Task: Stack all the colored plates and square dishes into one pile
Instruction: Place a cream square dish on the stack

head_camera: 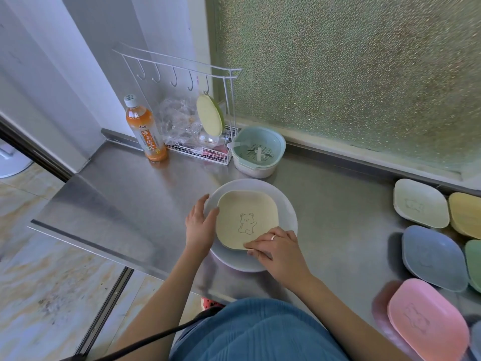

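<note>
A cream dish point(247, 220) with a bear drawing sits inside a grey plate point(287, 204) near the counter's point(130, 194) front edge. The left hand point(199, 225) cups the plate's rim, fingers spread; the right hand point(276, 250) pinches the dish's near corner. Pale green point(419, 203), blue point(432, 256) and pink point(426, 319) dishes lie apart at right; two more are cut off.

One round plate point(283, 204) is seen on the steel counter point(125, 194). Six square dishes can be counted: cream point(247, 220), white point(420, 203), yellow point(466, 214), blue point(434, 257), green point(474, 261) and pink point(426, 319). One bottle point(145, 131), one strainer bowl point(257, 151) and one wire rack point(203, 149) with five hooks are counted. Two hands, the left point(200, 225) and the right point(276, 250), are seen.
</note>
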The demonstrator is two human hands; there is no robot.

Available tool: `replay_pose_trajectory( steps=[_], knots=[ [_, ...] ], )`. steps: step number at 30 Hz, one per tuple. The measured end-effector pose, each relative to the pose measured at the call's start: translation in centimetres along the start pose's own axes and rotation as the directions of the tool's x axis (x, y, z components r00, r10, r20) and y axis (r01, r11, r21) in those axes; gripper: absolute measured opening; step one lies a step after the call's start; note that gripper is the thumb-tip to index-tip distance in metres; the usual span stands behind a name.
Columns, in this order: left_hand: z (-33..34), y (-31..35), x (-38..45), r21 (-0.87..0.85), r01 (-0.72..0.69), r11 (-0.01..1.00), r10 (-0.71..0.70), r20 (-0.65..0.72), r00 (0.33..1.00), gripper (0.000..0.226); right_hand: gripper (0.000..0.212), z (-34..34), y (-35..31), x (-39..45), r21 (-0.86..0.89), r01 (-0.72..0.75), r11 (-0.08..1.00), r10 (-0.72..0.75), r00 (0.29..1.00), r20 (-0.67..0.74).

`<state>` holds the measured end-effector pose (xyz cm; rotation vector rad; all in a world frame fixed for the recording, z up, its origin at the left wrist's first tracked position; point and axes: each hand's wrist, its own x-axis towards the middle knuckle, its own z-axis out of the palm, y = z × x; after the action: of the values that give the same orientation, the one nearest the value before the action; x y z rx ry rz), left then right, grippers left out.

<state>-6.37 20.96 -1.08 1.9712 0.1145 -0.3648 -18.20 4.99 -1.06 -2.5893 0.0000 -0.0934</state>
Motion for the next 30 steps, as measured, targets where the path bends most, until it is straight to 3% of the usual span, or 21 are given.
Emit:
replay_pose_trajectory(
  steps=[4, 6, 8, 11, 14, 18, 26, 30],
  knots=[
    [0.1, 0.2, 0.2, -0.174, 0.091, 0.981, -0.083, 0.052, 0.995, 0.043, 0.04, -0.8, -0.1, 0.1, 0.038, -0.072, 0.997, 0.074, 0.996, -0.051],
    [-0.1, -0.1, 0.8, -0.22, 0.134, 0.966, -0.12, 0.075, 0.99, 0.043, 0.046, -1.2, 0.7, 0.2, 0.086, -0.223, 0.971, 0.236, 0.953, -0.192],
    [-0.2, -0.4, 1.2, -0.232, 0.179, 0.956, -0.147, 0.15, 0.978, 0.045, 0.048, -1.6, 2.0, 0.5, 0.288, -0.389, 0.875, 0.458, 0.858, -0.234],
    [0.3, -0.4, 1.7, -0.196, 0.194, 0.961, -0.151, 0.216, 0.965, 0.044, 0.056, -1.8, 3.1, 0.5, 0.635, -0.586, 0.503, 0.69, 0.715, 0.113],
    [1.0, -0.4, 2.0, -0.146, 0.18, 0.973, -0.145, 0.218, 0.965, 0.041, 0.045, -0.9, 3.0, -0.6, 0.7, -0.623, 0.348, 0.695, 0.673, 0.254],
    [2.2, 0.1, 2.1, -0.12, 0.159, 0.98, -0.127, 0.24, 0.963, 0.042, 0.038, -0.9, 3.5, -1.6, 0.727, -0.612, 0.312, 0.729, 0.645, 0.23],
    [9.1, 4.0, -0.4, -0.128, 0.061, 0.99, -0.006, 0.391, 0.92, 0.042, 0.049, -3.6, 8.2, -4.7, 0.713, -0.601, 0.361, 0.842, 0.539, 0.029],
    [12.3, 5.5, -1.9, -0.163, 0.019, 0.986, 0.06, 0.464, 0.884, 0.042, 0.05, -5.1, 10.7, -6.4, 0.673, -0.645, 0.361, 0.873, 0.488, 0.0]
  ],
)
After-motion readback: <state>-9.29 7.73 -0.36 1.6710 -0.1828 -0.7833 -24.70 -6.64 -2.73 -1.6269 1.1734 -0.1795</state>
